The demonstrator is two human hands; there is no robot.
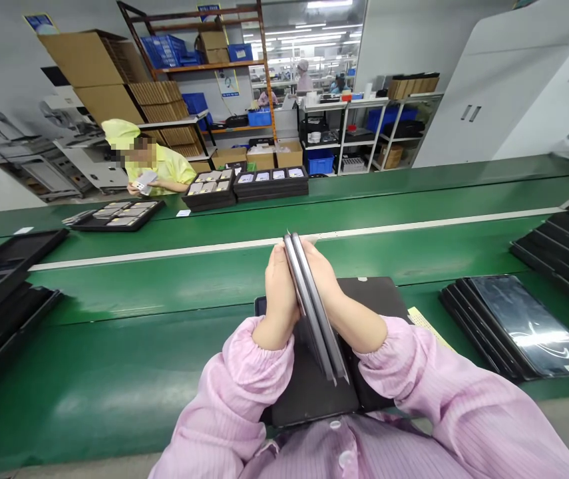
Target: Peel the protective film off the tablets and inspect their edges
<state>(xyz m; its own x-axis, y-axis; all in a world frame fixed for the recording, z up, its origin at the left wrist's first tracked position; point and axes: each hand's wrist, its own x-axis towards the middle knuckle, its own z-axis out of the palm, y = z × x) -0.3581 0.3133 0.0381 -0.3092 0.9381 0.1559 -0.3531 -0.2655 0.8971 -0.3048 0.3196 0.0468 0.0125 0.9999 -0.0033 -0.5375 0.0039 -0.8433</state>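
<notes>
Two thin grey tablets [314, 306] stand on edge, side by side, pressed between my palms. My left hand [281, 286] lies against the left face of the pair, and my right hand [321, 276] against the right face. Their flat faces are mostly turned out of sight. Beneath them, close to my body, is a flat black case or pad [314, 399], with another dark part [374, 296] spreading to the right behind my right wrist. A yellow printed strip [428, 326] pokes out beside my right sleeve.
To the right lies a stack of dark glossy panels [524, 326], with black trays [564, 246] behind it. More black trays [4, 319] are piled at left. Across the green bench [139, 372], a co-worker in yellow [169, 166] handles a small item near filled trays [124, 216].
</notes>
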